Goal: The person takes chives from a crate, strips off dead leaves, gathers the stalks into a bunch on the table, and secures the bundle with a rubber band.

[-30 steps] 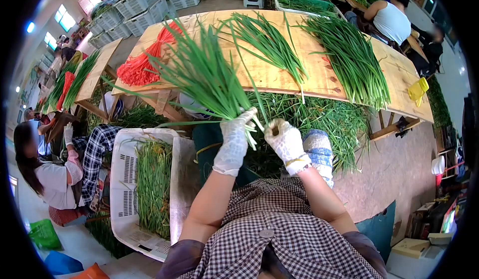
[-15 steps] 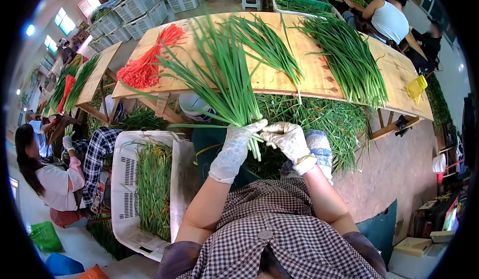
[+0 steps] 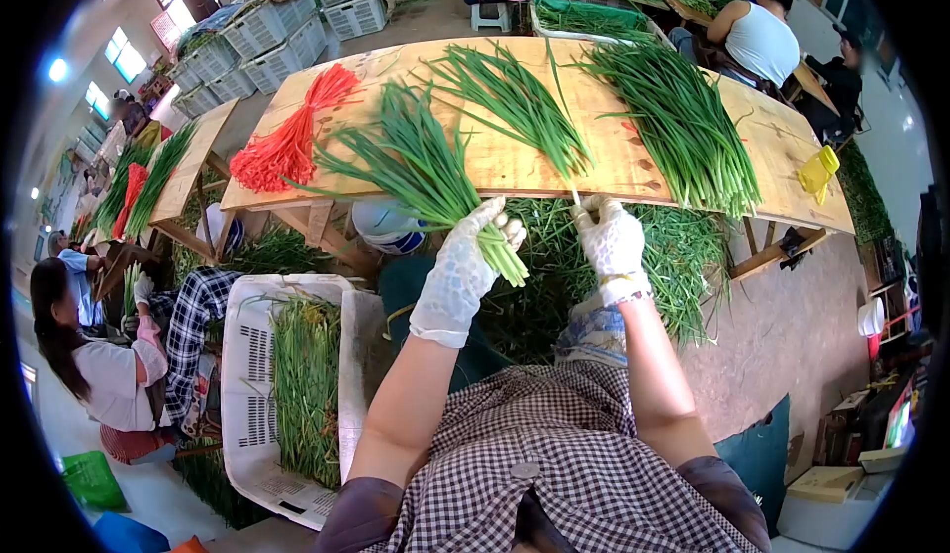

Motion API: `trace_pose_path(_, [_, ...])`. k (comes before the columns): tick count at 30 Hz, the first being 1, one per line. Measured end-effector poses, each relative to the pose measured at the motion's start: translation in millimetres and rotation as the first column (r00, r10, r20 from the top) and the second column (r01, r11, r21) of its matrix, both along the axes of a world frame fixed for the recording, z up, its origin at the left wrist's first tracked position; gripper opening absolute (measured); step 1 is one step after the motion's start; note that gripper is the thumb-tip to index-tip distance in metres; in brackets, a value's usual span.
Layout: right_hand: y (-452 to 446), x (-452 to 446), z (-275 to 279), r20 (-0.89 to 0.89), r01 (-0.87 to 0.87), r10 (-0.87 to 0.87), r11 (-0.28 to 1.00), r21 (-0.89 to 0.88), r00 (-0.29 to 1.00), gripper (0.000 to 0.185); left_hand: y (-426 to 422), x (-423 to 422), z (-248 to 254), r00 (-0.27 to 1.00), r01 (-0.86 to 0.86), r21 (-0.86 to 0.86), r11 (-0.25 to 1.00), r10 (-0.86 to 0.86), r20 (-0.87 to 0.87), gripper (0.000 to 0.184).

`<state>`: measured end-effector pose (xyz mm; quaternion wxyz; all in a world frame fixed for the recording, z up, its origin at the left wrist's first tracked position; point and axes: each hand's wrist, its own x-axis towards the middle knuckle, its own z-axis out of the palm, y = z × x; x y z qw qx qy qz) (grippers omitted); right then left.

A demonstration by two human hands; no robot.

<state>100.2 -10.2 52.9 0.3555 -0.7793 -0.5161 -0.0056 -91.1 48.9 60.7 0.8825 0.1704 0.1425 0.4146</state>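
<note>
My gloved left hand (image 3: 459, 271) is wrapped round the lower stalks of a bunch of green leafy stems (image 3: 421, 152), whose leaves fan over the table's front edge. To its right, my gloved right hand (image 3: 609, 241) pinches the pale stalk end of the small loose bunch (image 3: 524, 103) lying on the wooden table (image 3: 391, 63). Further right on the tabletop is a large pile of green stems (image 3: 678, 123). A bundle of red ties (image 3: 297, 138) lies at the table's left.
A white crate (image 3: 242, 395) of greens stands at my left, near a seated person (image 3: 109, 370). Loose greens (image 3: 683, 256) cover the floor under the table. A yellow object (image 3: 818, 172) sits on its right end; a white bucket (image 3: 386, 225) is beneath.
My right hand has moved away from my left, up and right to the small bunch at the table edge. My left hand keeps its bunch, now tilted more to the left.
</note>
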Motion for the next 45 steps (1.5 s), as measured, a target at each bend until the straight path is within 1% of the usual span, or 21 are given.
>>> trace_pose_path(3, [-13, -27, -7, -0.068, -0.265, 0.285, 0.941, 0.21, 0.956, 0.014, -12, 11, 11, 0.927, -0.136, -0.088, 0.987, 0.096, -0.363, 0.009])
trace_pose_path(5, [-21, -37, -3, -0.197, -0.514, 0.526, 0.85, 0.113, 0.827, 0.018, -15, 7, 8, 0.925, -0.096, -0.005, 0.995, 0.087, -0.37, 0.011])
trace_pose_path(9, [12, -27, 42, 0.207, -0.101, 0.09, 0.994, 0.042, 0.974, 0.019, -7, -16, 8, 0.964, -0.179, 0.092, 0.98, 0.156, 0.213, 0.019])
trace_pose_path(13, [91, 8, 9, 0.542, -0.143, 0.011, 0.969, 0.202, 0.84, 0.017, -8, -14, 5, 0.975, -0.148, 0.149, 0.978, 0.119, 0.189, 0.036])
trace_pose_path(15, [116, 13, 7, 0.655, 0.031, 0.034, 0.996, -0.088, 0.755, 0.015, -8, -16, -3, 0.972, -0.155, 0.171, 0.973, 0.119, 0.203, 0.034])
trace_pose_path(17, [115, 11, 21, 0.617, 0.056, 0.026, 0.992, -0.113, 0.786, 0.015, -8, -18, -6, 0.977, -0.141, 0.151, 0.978, 0.114, 0.179, 0.033])
trace_pose_path(20, [99, 7, 45, 0.055, -0.11, 0.109, 0.994, 0.005, 0.992, 0.022, -4, -21, -7, 0.976, -0.181, 0.113, 0.977, 0.164, 0.142, 0.03])
trace_pose_path(21, [88, 7, 52, 0.059, -0.113, 0.113, 0.994, 0.004, 0.992, 0.022, -2, -23, -8, 0.975, -0.196, 0.095, 0.976, 0.184, 0.122, 0.028])
trace_pose_path(22, [72, 8, 58, -0.457, -0.356, 0.388, 0.921, 0.159, 0.8, 0.021, -1, -24, -9, 0.974, -0.201, 0.092, 0.975, 0.188, 0.126, 0.028])
trace_pose_path(23, [56, 8, 62, -0.771, -0.448, 0.562, 0.796, 0.406, 0.299, 0.02, 0, -25, -11, 0.974, -0.208, 0.067, 0.976, 0.2, 0.111, 0.027])
trace_pose_path(25, [27, 11, 56, -0.646, -0.444, 0.711, 0.502, 0.743, -0.277, 0.017, 1, -26, -16, 0.974, -0.212, 0.038, 0.977, 0.208, 0.095, 0.026])
trace_pose_path(27, [-5, 10, 70, -0.792, -0.836, 0.567, 0.53, 0.14, 0.227, 0.029, 2, -27, -21, 0.978, -0.207, 0.035, 0.978, 0.206, 0.037, 0.025])
trace_pose_path(28, [-7, 4, 67, -0.477, -0.812, 0.658, 0.494, -0.311, 0.583, 0.03, 2, -27, -21, 0.977, -0.212, 0.034, 0.977, 0.211, 0.038, 0.025])
trace_pose_path(29, [-7, -3, 64, -0.012, -0.54, 0.719, 0.51, -0.67, 0.695, 0.031, 3, -27, -22, 0.979, -0.203, 0.042, 0.978, 0.202, 0.028, 0.025])
trace_pose_path(31, [11, -27, 65, 0.207, -0.142, 0.245, 0.9, -0.412, 0.947, 0.031, 2, -25, -24, 0.983, -0.182, 0.045, 0.982, 0.182, 0.009, 0.025])
trace_pose_path(33, [46, -18, 31, 0.425, -0.089, 0.042, 0.992, 0.092, 0.904, 0.03, 2, -19, -25, 0.976, -0.21, 0.004, 0.978, 0.21, -0.058, 0.024])
trace_pose_path(36, [74, -19, 12, 0.633, 0.123, -0.026, 0.986, -0.11, 0.773, 0.031, 2, -11, -29, 0.949, -0.246, -0.014, 0.969, 0.238, -0.209, 0.022])
trace_pose_path(37, [73, -18, 8, 0.63, 0.121, -0.03, 0.987, -0.102, 0.776, 0.031, 5, -9, -28, 0.916, -0.258, -0.009, 0.966, 0.242, -0.319, 0.021])
trace_pose_path(39, [36, -35, 28, 0.074, -0.173, 0.196, 0.954, -0.246, 0.978, 0.029, 7, 0, -31, 0.88, -0.339, -0.03, 0.94, 0.306, -0.364, 0.02])
trace_pose_path(43, [-18, -60, 16, -0.278, -0.347, 0.322, 0.937, -0.044, 0.905, 0.021, 7, 3, -31, 0.785, -0.318, 0.012, 0.948, 0.27, -0.558, 0.02])
trace_pose_path(45, [-9, -58, -6, -0.667, -0.344, 0.293, 0.937, 0.057, 0.685, 0.019, 1, 8, -33, 0.769, -0.261, -0.026, 0.965, 0.191, -0.61, 0.022])
